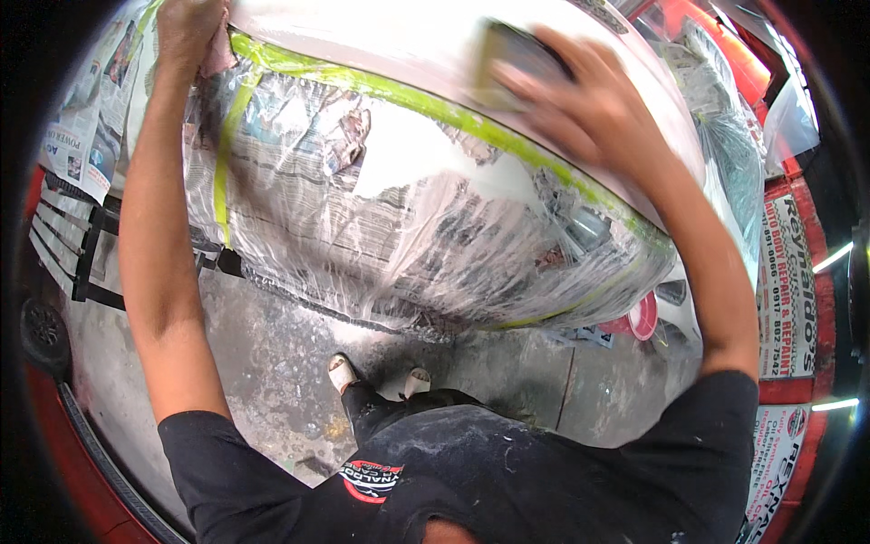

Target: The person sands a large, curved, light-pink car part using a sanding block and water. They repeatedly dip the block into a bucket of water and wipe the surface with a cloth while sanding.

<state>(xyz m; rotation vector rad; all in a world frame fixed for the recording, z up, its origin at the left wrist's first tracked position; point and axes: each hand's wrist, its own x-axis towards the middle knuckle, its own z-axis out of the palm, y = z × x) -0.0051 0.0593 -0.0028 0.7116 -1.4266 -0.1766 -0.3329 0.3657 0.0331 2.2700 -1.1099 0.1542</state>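
Note:
My right hand [589, 109], blurred, is closed on an olive and dark sanding block [503, 63] over a whitish, pale pink car panel [381, 27]. My left hand [186, 32] is at the upper left edge with its fingers wrapped on a pink cloth [217, 50], partly out of view. Yellow-green masking tape [353, 77] runs along the panel's lower edge. Below it, crumpled newspaper under clear plastic film [408, 218] covers the body, crossed by more tape at the left.
Concrete floor [254, 354] lies below, with my sandalled feet. A pink bucket [639, 317] sits behind the covered body at right. A black metal frame [91, 249] and a wheel [43, 335] are at left. Red surfaces with sign boards [779, 354] line the right.

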